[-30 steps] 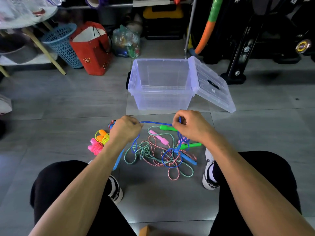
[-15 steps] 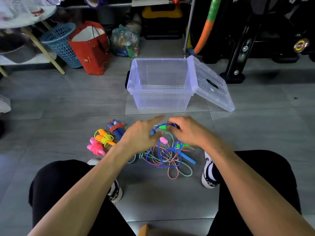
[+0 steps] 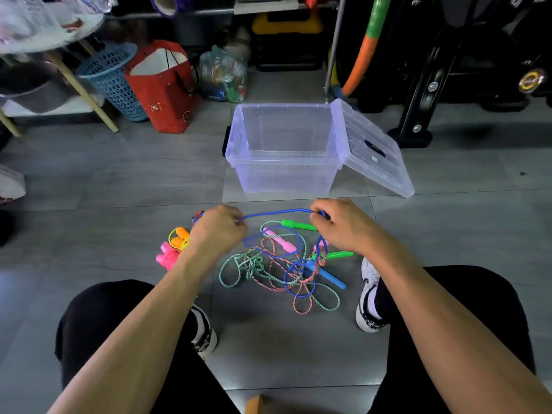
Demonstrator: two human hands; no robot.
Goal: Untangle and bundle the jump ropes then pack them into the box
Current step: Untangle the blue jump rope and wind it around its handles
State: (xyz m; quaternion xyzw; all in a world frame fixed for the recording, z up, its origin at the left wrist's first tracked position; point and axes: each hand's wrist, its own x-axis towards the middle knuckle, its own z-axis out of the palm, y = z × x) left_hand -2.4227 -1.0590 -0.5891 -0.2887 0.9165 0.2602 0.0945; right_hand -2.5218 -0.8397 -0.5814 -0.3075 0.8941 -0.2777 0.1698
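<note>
At the bottom of the frame the person's knees and two forearms reach up toward the middle, where the tangled ropes lie on the floor between the shoes: green-white and red-white braided cords looped through each other, with a blue handle, a pink handle and two green handles among them. Just above the heap, the left hand and the right hand each have fingers curled round the blue rope, which stretches between them clear of the pile while its lower loops are caught in the knot. Left of the left hand sit what look like finished bundles, one pink, one orange-handled, and a third mostly hidden behind the hand. So the work seems partly done: some ropes bundled, several still knotted, none packed. Farther up, the clear box stands empty, its lid leaning open at the right.
</note>
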